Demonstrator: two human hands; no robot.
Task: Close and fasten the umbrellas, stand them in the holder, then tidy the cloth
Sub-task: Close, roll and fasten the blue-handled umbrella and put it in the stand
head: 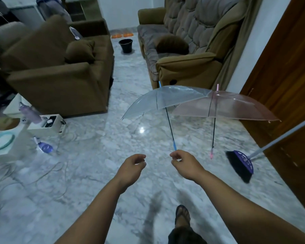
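Note:
Two open see-through umbrellas lie on the marble floor ahead of me. The blue umbrella (pixel 158 101) has its canopy to the left and its blue handle pointing toward me. The pink umbrella (pixel 232 107) lies to its right, overlapping it, with a pink handle. My right hand (pixel 183 163) reaches out with loosely curled fingers just below the blue handle's tip and holds nothing. At the same height, my left hand (pixel 133 164) hangs with fingers loosely curled and holds nothing. A black bucket (pixel 125 45) stands far back between the sofas. No cloth is visible.
A brown armchair (pixel 60 74) is on the left and a tan sofa (pixel 188 50) on the right. A purple broom (pixel 243 164) leans by the wooden door (pixel 289 95). White boxes, bottles and cables clutter the left floor. My sandalled foot (pixel 182 215) is below.

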